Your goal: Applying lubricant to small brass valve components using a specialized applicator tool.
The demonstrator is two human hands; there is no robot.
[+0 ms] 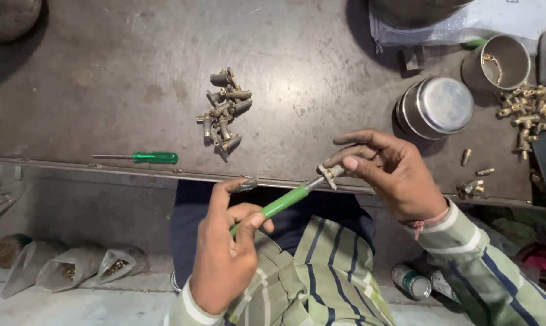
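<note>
My left hand (pixel 225 253) grips the green handle of a screwdriver (pixel 282 203), its shaft pointing up and right. My right hand (pixel 387 169) pinches a small brass and grey metal fitting (pixel 330 174) on the tip of that screwdriver, just in front of the table's edge. A pile of several similar fittings (pixel 223 112) lies on the dark metal table (pixel 128 78), beyond both hands. A second green-handled screwdriver (pixel 146 157) rests flat on the table to the left.
At the right stand an upturned steel bowl (pixel 437 106), a steel cup (pixel 497 61) and a heap of brass parts (pixel 529 111). A few loose parts (pixel 473 187) lie near the edge. Plastic bags of parts (pixel 74 268) and cans (pixel 412 281) sit on the floor.
</note>
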